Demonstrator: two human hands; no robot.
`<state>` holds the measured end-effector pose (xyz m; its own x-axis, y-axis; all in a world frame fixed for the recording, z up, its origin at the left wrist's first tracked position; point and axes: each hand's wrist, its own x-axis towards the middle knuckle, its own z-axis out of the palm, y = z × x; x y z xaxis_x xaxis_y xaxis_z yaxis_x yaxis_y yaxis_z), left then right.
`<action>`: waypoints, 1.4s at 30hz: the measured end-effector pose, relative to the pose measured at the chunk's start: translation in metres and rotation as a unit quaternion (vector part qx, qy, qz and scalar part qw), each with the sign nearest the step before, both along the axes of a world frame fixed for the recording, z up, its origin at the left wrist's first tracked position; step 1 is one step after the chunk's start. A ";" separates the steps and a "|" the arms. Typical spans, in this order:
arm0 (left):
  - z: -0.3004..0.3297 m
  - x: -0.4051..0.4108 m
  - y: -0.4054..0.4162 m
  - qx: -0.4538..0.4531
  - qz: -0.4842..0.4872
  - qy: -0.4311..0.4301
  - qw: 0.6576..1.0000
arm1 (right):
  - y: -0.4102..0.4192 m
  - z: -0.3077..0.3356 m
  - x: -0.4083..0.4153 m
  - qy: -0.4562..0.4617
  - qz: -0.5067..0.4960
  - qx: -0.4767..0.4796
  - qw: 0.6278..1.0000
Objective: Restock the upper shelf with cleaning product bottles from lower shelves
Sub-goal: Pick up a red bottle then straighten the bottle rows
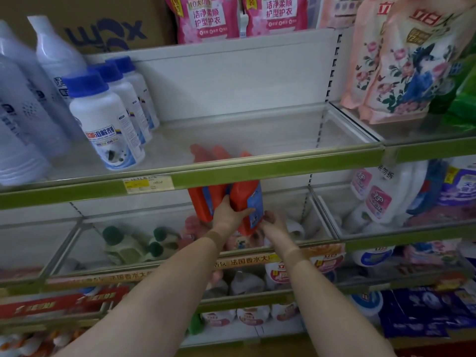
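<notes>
Both arms reach up, left hand and right hand gripping orange bottles.

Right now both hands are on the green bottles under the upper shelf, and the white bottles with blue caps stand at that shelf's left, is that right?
Not quite. In the head view the left hand and right hand hold orange bottles, not green ones. They are under the upper shelf, and the white bottles with blue caps do stand at its left.
</notes>
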<state>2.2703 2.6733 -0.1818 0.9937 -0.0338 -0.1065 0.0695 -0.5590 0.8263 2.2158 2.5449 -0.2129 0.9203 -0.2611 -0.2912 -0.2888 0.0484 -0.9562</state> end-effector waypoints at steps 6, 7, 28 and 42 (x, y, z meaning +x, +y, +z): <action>-0.001 -0.008 0.007 -0.054 -0.025 0.020 0.998 | 0.000 -0.001 0.003 0.025 -0.003 -0.005 1.000; 0.000 -0.008 0.007 -0.063 -0.022 0.027 0.997 | 0.001 0.000 0.003 0.028 0.000 -0.007 1.000; 0.018 -0.053 0.100 -0.239 0.112 0.076 0.962 | 0.085 -0.013 -0.025 0.018 0.056 -0.111 0.992; 0.014 -0.110 0.187 -0.254 0.028 0.208 0.944 | 0.165 0.011 -0.059 0.107 -0.042 -0.020 0.993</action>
